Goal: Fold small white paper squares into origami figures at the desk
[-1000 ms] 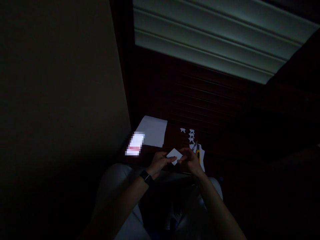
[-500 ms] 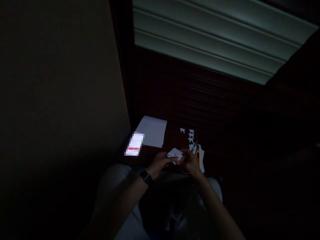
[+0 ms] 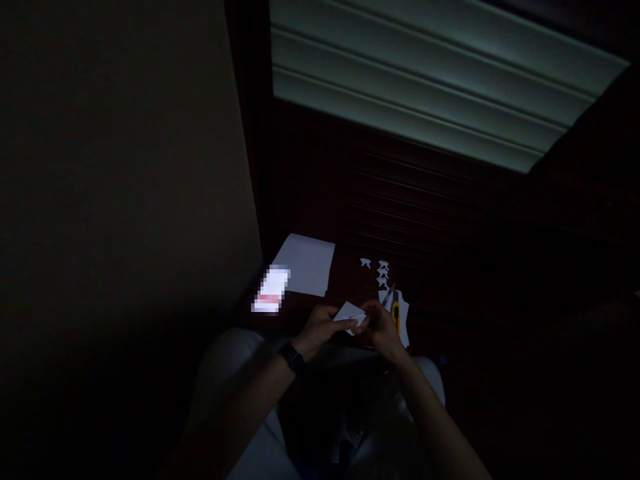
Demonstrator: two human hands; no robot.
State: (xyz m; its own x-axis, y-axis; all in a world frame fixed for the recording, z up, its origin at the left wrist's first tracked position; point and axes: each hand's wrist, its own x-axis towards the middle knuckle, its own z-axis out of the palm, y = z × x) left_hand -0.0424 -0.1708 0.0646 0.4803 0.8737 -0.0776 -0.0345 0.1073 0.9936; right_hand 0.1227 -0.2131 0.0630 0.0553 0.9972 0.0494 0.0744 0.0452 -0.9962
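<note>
A small folded white paper point(image 3: 349, 311) is held between my two hands, above the near edge of the dark table. My left hand point(image 3: 323, 327) grips its left side, thumb lying across the front. With fingers bent, my right hand point(image 3: 379, 328) pinches the paper's right edge. Just beyond my right hand lie a yellow cutter point(image 3: 396, 317) and a pen-like item point(image 3: 388, 295) on some white paper pieces point(image 3: 404, 323). Several small folded white paper shapes point(image 3: 383, 273) sit farther back, one point(image 3: 365, 263) apart to their left.
A stack of white sheets point(image 3: 307, 263) lies at the table's left, with a bright, pixelated phone-like screen point(image 3: 271, 290) overlapping its corner. A wall point(image 3: 130, 147) rises at the left. Beyond the table is a slatted dark panel point(image 3: 400, 200). My knees are below the table edge.
The held paper has tilted slightly, its top point shifting a little left and down. My right fingers have moved slightly over its right edge. Both hands keep their hold.
</note>
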